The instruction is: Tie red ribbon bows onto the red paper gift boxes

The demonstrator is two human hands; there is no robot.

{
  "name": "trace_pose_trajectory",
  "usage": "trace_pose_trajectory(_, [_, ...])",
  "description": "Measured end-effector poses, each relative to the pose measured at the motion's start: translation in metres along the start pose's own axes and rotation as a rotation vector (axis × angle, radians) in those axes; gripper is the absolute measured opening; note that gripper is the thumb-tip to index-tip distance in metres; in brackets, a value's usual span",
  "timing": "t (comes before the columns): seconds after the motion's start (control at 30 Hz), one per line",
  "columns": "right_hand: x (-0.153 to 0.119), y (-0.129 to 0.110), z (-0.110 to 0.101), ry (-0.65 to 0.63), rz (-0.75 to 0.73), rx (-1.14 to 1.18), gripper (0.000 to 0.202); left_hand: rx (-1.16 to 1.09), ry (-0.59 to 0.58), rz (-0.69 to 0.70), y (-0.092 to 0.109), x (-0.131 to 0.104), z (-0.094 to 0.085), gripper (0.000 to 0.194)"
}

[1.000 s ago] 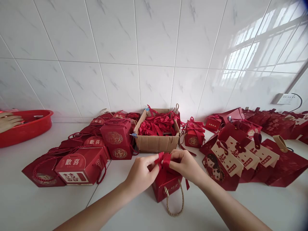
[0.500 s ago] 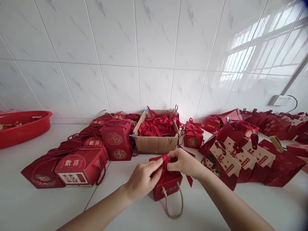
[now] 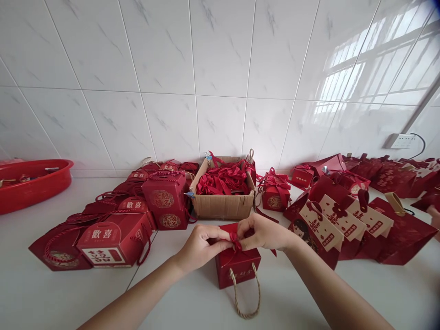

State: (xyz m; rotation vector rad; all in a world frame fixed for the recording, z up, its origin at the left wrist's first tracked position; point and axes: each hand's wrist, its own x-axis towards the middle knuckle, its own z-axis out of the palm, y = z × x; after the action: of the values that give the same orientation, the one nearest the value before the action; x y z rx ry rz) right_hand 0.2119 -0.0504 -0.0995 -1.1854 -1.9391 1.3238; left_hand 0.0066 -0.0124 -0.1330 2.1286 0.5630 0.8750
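A small red gift box stands on the white counter in front of me, a twisted beige rope handle hanging from its near side. Across its top runs a red ribbon, gathered into a knot or bow in the middle. My left hand pinches the ribbon from the left, thumb and fingers pressed together. From the right, my right hand pinches it close to the knot. The fingertips partly hide the bow, and a ribbon tail shows under my right wrist.
Behind the box is a cardboard box full of red ribbons. Red gift boxes are stacked at left, near a red basin. A ribbon-tied box and red gift bags stand right. Part of another person's hand shows at the right edge.
Both hands have lowered slightly onto the box top, and the ribbon is drawn into a smaller, tighter knot. A person's hand has appeared at the right edge.
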Motion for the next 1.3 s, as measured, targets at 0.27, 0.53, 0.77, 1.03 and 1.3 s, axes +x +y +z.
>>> trace_pose_trajectory(0.27, [-0.011, 0.010, 0.007, 0.328, -0.084, 0.100, 0.009, 0.250, -0.008, -0.024, 0.012, -0.003, -0.017, 0.016])
trace_pose_trajectory(0.53, [-0.027, 0.037, 0.002, 0.431, 0.027, 0.174, 0.016, 0.572, -0.055, -0.043, -0.008, -0.022, -0.051, 0.017])
trace_pose_trajectory(0.77, [-0.028, 0.036, 0.008, 0.526, -0.024, 0.011, 0.015, 0.677, -0.036, 0.043, -0.008, -0.023, -0.053, 0.018])
trace_pose_trajectory(1.03, [-0.031, 0.034, 0.013, 0.590, -0.060, -0.155, 0.015, 0.703, -0.030, 0.069, -0.007, -0.024, -0.056, 0.017])
trace_pose_trajectory(1.3, [-0.044, 0.032, 0.011, 0.349, -0.226, -0.138, 0.010, 0.361, -0.055, -0.098, -0.010, -0.028, -0.058, 0.016])
